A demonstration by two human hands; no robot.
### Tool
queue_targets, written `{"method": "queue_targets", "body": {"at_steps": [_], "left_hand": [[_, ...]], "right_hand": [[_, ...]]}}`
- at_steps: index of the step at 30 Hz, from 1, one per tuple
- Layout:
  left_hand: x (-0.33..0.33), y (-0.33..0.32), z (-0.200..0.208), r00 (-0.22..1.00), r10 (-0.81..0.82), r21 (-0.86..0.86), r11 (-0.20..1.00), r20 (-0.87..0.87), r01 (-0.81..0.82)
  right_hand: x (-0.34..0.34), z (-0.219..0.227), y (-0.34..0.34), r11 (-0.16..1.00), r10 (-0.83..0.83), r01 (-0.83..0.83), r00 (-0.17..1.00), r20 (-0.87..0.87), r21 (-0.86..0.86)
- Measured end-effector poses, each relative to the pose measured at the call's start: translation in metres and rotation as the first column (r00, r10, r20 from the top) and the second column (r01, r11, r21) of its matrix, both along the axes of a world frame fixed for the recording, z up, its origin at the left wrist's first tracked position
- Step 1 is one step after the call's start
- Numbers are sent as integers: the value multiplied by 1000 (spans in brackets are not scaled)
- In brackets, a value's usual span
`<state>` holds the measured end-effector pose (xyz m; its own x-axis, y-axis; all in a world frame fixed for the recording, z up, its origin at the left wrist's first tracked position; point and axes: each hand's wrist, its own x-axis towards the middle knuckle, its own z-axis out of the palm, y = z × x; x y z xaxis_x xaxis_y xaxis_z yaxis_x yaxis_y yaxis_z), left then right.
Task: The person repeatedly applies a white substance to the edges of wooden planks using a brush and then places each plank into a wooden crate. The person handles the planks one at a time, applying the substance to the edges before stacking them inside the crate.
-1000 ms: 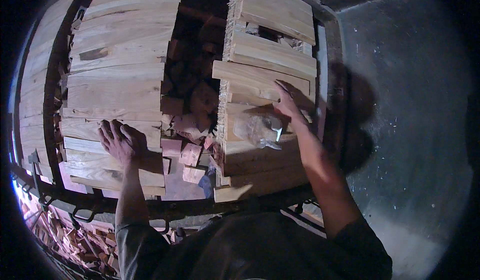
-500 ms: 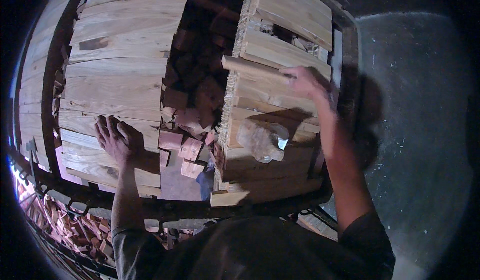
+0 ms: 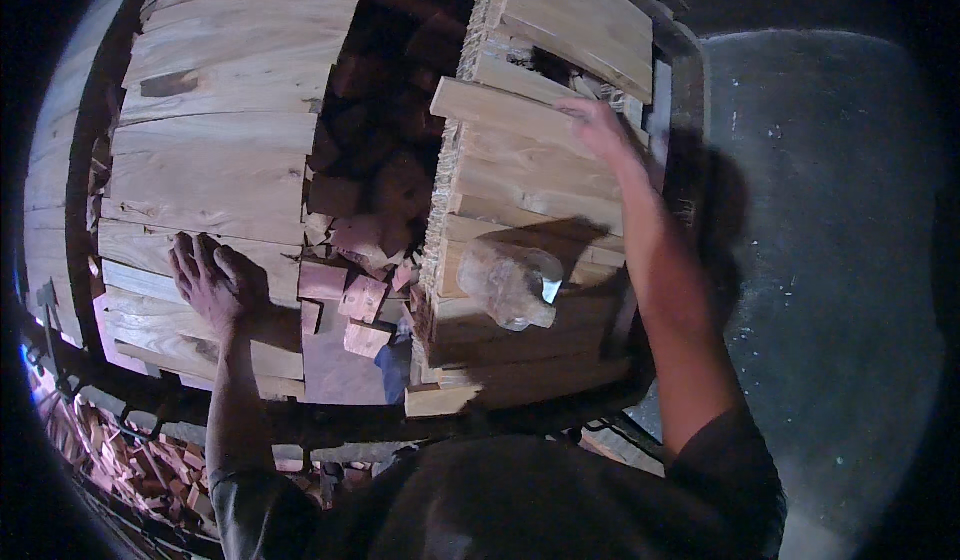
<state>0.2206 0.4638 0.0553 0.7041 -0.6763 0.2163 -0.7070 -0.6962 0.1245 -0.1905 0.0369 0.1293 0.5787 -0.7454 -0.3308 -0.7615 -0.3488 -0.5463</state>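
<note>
My right hand (image 3: pixel 602 132) is closed on the end of a narrow wooden board (image 3: pixel 498 106). The board's other end juts left past the rough-sawn edge of the right-hand row of planks (image 3: pixel 530 185), and it lies over that row or just above it; which, I cannot tell. On the left-hand row of planks (image 3: pixel 205 175), my left hand (image 3: pixel 218 285) rests palm down, holding nothing, its fingers somewhat bent and apart. A crumpled translucent plastic bag (image 3: pixel 505 278) sits on the right-hand row, nearer to me than the board.
Between the two rows runs a dark gap with wood offcuts (image 3: pixel 365 298) in it and a piece of blue cloth (image 3: pixel 395 365). A dark frame bar (image 3: pixel 340 418) crosses in front of me. More scrap wood (image 3: pixel 150 465) lies at lower left, and grey floor (image 3: pixel 820 220) at right.
My right hand has moved farther away with the board, whose left end now sits higher in the view. My left hand stays on the same plank. The whole view has shifted slightly.
</note>
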Motion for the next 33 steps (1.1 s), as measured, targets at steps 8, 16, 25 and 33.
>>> {"method": "queue_targets", "body": {"at_steps": [8, 16, 25, 33], "left_hand": [[1, 1, 0, 998, -23, 82, 996, 54, 18], [2, 1, -7, 999, -41, 29, 999, 9, 40], [-13, -14, 11, 999, -12, 79, 997, 45, 9], [9, 9, -16, 997, -29, 19, 999, 71, 28]], "right_hand": [[9, 1, -26, 953, -29, 49, 997, -70, 298], [-11, -12, -50, 929, 5, -26, 998, 58, 368], [-6, -15, 26, 974, 103, -134, 980, -170, -184], [-27, -9, 128, 930, 90, -124, 990, -112, -345]]}}
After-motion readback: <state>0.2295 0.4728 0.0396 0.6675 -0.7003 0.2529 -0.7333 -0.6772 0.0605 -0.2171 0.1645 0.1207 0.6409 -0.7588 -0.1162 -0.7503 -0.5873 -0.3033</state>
